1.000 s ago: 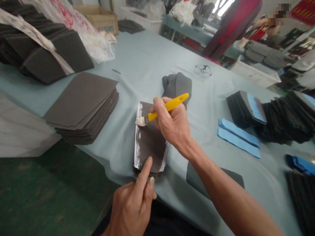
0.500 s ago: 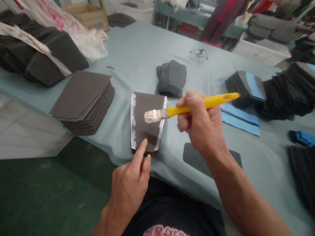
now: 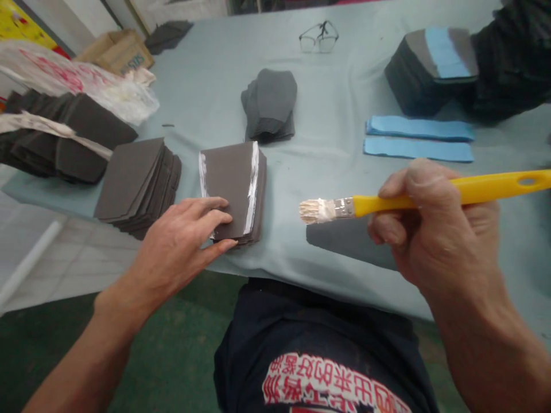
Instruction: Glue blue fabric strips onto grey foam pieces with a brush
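My right hand (image 3: 439,223) grips the yellow handle of a paintbrush (image 3: 396,203). White paste coats its bristles, which point left above the table. The fingers of my left hand (image 3: 189,235) lie apart on the top of a stack of dark grey sheets (image 3: 230,186), the thumb at its near edge. White paste runs in a strip along both the left and right edges of the top sheet. Below the brush is a flat dark grey piece (image 3: 344,244), partly hidden by my right hand.
Left are another sheet stack (image 3: 129,178), a tied bundle (image 3: 64,137), a plastic bag (image 3: 86,80) and a cardboard box (image 3: 114,54). Behind lie small grey pieces (image 3: 273,103) and glasses (image 3: 319,41). Right are blue strips (image 3: 417,137) and a dark stack (image 3: 417,80).
My right hand has carried the brush rightward, away from above the stack. My left hand has gone from one pointing finger to several fingers laid on the top sheet. The view has shifted.
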Tool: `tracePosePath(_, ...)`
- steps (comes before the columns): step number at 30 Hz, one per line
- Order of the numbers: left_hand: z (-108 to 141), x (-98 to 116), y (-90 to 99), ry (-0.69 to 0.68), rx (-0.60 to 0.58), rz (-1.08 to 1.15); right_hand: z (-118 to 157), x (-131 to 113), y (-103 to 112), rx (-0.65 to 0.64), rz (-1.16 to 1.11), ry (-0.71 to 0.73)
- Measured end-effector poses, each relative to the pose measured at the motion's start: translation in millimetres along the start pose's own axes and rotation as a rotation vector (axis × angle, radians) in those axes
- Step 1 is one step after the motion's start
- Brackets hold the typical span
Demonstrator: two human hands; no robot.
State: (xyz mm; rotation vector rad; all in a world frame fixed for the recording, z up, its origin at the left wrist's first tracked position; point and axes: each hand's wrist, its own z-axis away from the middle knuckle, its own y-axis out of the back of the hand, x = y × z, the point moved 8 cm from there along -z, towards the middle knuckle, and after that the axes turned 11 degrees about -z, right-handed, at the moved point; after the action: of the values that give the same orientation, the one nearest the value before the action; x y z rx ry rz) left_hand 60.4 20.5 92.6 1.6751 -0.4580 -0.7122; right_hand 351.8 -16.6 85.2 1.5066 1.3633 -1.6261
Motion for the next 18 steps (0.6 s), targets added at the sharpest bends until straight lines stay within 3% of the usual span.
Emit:
tracePosePath(5,-15.6,-16.5,-5.8,-0.025,-0.078,0.117,12.9,6.1,21.2,0.029,-0.021,-0.057)
tracePosePath(12,-18.2,-33.2,-3.2,0.058,-0.166,0.297,23.6,9.9,46.6,0.107,-0.063,-0.070)
tracePosePath(18,-17.3,-10.8,1.9,0.071,-0.031,-0.083,27.2,6.3,58.2,0.155,-0.070,-0.005)
